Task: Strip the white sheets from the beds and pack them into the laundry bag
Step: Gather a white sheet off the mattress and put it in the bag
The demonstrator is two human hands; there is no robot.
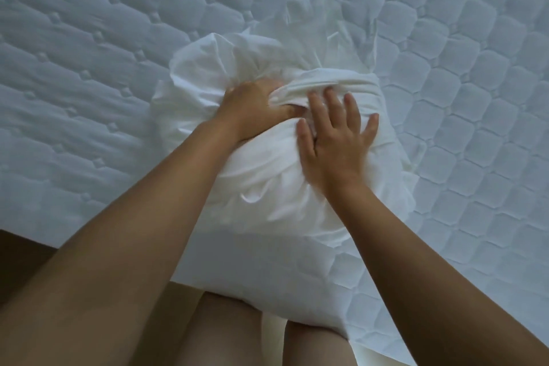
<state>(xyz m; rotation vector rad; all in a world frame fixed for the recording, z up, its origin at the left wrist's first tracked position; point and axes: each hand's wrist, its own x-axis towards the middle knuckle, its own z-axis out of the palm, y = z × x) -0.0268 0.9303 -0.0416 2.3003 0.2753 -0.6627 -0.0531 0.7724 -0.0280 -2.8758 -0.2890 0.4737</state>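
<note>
the white sheet (267,187) in front of you is bunched into a rumpled, puffy bundle, with deep folds and a loose tail trailing off its far side. it sits on the bare quilted mattress (89,38), close to the near edge where you stand. your left hand (255,107) reaches in from the left, fingers curled into a thick fold at the bundle's top, gripping it. your right hand (335,140) lies flat on the bundle just beside it, fingers spread wide, pressing down.
</note>
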